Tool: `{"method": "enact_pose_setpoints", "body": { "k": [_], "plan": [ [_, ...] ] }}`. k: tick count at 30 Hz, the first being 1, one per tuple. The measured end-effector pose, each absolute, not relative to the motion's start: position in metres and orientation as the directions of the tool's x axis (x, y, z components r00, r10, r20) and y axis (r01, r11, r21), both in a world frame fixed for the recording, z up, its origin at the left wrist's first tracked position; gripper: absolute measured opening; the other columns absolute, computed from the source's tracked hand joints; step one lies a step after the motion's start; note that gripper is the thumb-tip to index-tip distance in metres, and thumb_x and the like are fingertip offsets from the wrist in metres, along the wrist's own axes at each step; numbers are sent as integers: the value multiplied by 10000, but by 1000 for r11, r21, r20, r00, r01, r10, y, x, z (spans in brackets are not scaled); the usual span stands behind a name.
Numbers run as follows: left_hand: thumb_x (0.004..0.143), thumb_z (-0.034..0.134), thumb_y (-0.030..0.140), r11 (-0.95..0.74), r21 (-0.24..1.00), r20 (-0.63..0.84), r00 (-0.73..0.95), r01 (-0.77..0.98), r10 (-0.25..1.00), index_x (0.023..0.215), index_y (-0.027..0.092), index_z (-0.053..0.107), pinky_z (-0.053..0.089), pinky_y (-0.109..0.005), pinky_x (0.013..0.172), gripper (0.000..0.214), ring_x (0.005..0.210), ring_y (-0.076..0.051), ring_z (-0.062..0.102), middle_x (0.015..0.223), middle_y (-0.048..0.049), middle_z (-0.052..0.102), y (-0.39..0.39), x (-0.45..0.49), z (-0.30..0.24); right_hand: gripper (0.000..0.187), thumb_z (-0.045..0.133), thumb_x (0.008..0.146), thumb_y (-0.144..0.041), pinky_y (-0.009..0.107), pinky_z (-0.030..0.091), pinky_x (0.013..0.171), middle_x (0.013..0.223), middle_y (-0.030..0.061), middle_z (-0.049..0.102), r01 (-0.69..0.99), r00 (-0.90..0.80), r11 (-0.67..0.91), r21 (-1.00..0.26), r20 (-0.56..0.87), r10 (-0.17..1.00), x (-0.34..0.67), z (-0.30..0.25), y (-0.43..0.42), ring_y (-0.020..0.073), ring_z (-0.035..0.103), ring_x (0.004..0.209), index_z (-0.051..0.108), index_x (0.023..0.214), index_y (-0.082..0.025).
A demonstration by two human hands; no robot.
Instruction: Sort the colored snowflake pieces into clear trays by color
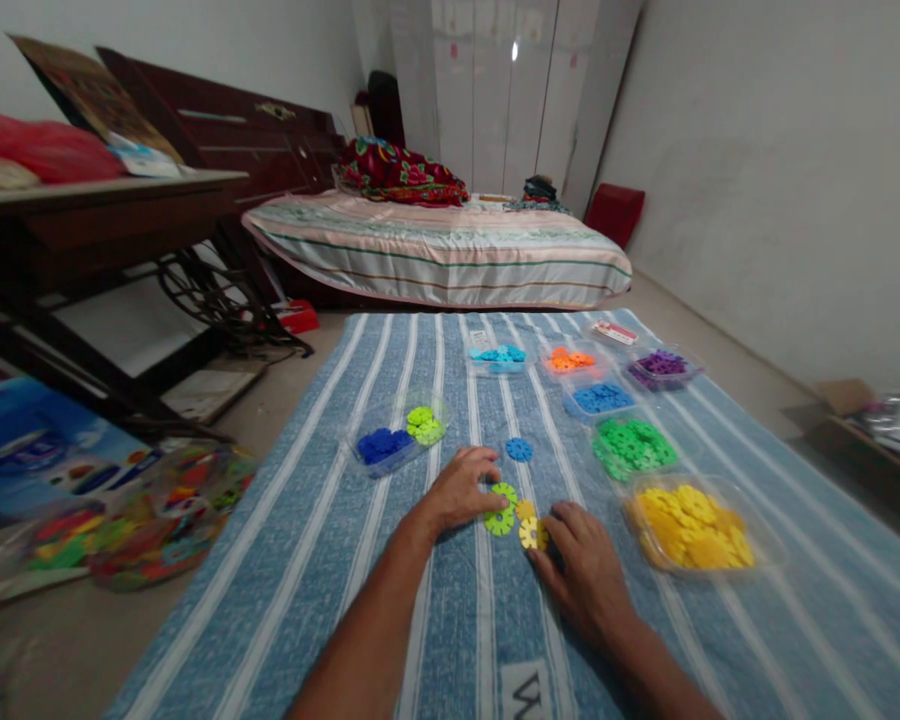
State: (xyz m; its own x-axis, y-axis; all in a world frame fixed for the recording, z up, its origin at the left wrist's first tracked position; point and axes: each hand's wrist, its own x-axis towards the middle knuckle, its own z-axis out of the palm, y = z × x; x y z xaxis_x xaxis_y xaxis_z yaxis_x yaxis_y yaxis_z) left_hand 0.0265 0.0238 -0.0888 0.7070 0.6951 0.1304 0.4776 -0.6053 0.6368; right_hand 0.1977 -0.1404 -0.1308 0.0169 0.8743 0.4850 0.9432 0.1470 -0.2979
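Note:
My left hand [461,488] rests on the striped cloth with its thumb touching two lime-green notched plastic discs [499,522]. Its index finger is stretched out, apart from the thumb. My right hand [589,565] has thumb and index finger at the edge of a yellow notched disc [531,535], gripping it against the cloth. Another yellow disc [524,508] lies between that one and the green pair; whether they are joined I cannot tell. Just beyond the hands lies a single blue disc [519,449].
A clear tray [379,470] of dark blue and lime discs stands on the left. Tubs of yellow [694,525], green [634,445], blue [601,398], purple [661,366], orange [570,360] and light-blue discs [499,357] stand right and behind. A bed [450,255] is beyond.

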Motion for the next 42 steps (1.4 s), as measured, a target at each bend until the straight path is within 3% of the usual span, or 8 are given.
{"method": "enact_pose_setpoints", "body": {
  "k": [5,13,16,19,23,30,36,42],
  "plan": [
    [594,818,312,-601,566,-1,730,564,684,984,197,692,351,-446,1110,427,1331,-309,427,1399,-118,530,16,34,-81,205,561,897,-287,458,479,918,1145,125,605,944,3,162,-287,500,866,198,-131,-139,292,538,1106,597,1067,-177],
    [595,767,193,-482,660,-18,654,576,756,712,193,610,343,-413,1100,196,1325,-290,441,1358,-110,567,13,37,-84,218,568,897,-308,459,485,908,1145,117,610,948,-2,167,-269,521,854,199,-138,-139,292,550,1097,578,1084,-194],
    [614,708,167,-398,760,0,613,513,790,672,187,585,394,-370,1034,137,1201,-252,547,1239,-88,641,13,36,-86,226,576,894,-316,462,486,906,1144,114,614,949,-9,174,-265,526,850,200,-141,-138,296,554,1098,576,1088,-200],
    [649,648,190,-325,831,18,563,451,826,659,177,581,455,-311,873,69,949,-198,627,970,-49,699,12,36,-86,213,565,902,-328,458,490,895,1138,113,617,944,-12,183,-274,526,851,201,-145,-138,292,566,1085,582,1076,-206],
    [697,600,252,-249,862,3,487,441,873,646,172,579,409,-249,624,97,638,-130,534,632,24,575,9,37,-82,247,555,909,-361,461,490,898,1141,117,622,942,-24,196,-272,528,849,203,-152,-139,297,573,1088,586,1096,-203],
    [733,567,279,-282,860,129,353,426,927,656,175,564,363,-224,574,129,569,-97,473,584,52,500,15,27,-47,251,570,896,-377,448,496,888,1128,107,632,940,-25,211,-269,562,827,204,-158,-138,292,586,1072,599,1086,-216],
    [764,573,308,-198,735,228,38,649,973,731,179,616,394,-221,598,140,601,-116,546,628,31,585,67,-5,-25,269,603,877,-380,411,519,857,1117,94,636,946,-77,247,-210,594,801,209,-159,-135,270,603,1041,596,1099,-228],
    [789,556,251,-95,368,108,59,925,992,808,176,693,409,-226,629,158,725,-150,622,771,-22,699,115,-13,-25,260,584,887,-366,449,501,902,1132,111,632,950,-28,204,-235,589,808,205,-160,-136,288,586,1080,595,1091,-206]
  ]
}}
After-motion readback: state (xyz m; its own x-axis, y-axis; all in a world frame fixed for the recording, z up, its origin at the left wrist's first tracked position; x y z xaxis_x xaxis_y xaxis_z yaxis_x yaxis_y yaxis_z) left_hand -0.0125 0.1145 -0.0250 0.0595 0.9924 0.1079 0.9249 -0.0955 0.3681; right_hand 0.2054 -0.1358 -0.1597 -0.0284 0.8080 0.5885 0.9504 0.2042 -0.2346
